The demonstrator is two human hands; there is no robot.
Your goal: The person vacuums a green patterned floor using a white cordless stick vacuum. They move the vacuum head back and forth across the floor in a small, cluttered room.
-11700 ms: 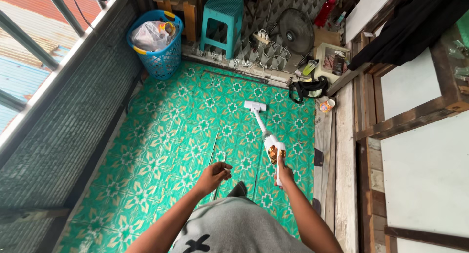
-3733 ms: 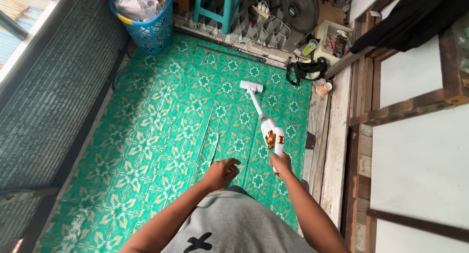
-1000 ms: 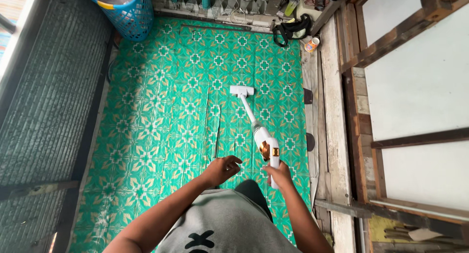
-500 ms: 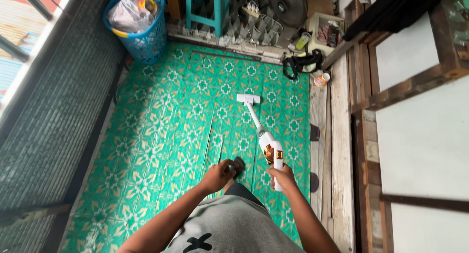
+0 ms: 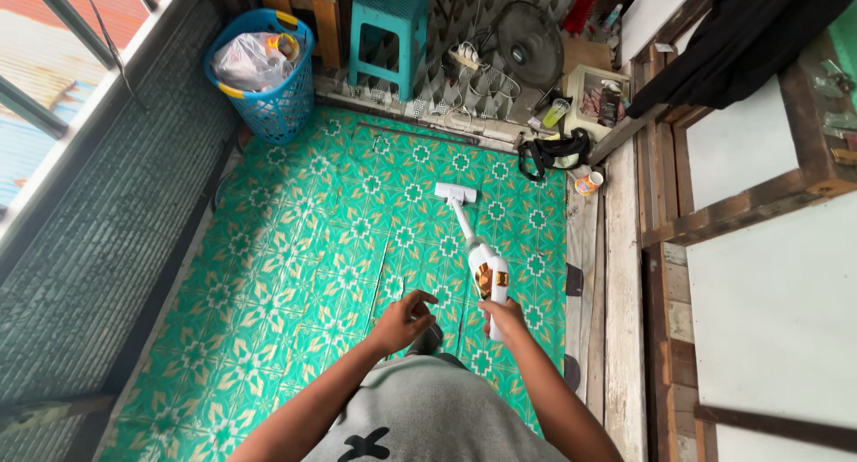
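While the right hand (image 5: 505,314) clamps the white stick vacuum cleaner (image 5: 478,252), angling its head flat near the green patterned floor mat's (image 5: 295,274) far right corner, the left hand (image 5: 406,319) hangs loosely curled, empty.

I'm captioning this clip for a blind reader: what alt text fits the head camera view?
Seen from above, a person's right hand grips a white stick vacuum whose head rests on a green patterned floor mat, while the left hand hangs loosely curled and empty. A blue basket and a teal stool stand at the far wall.
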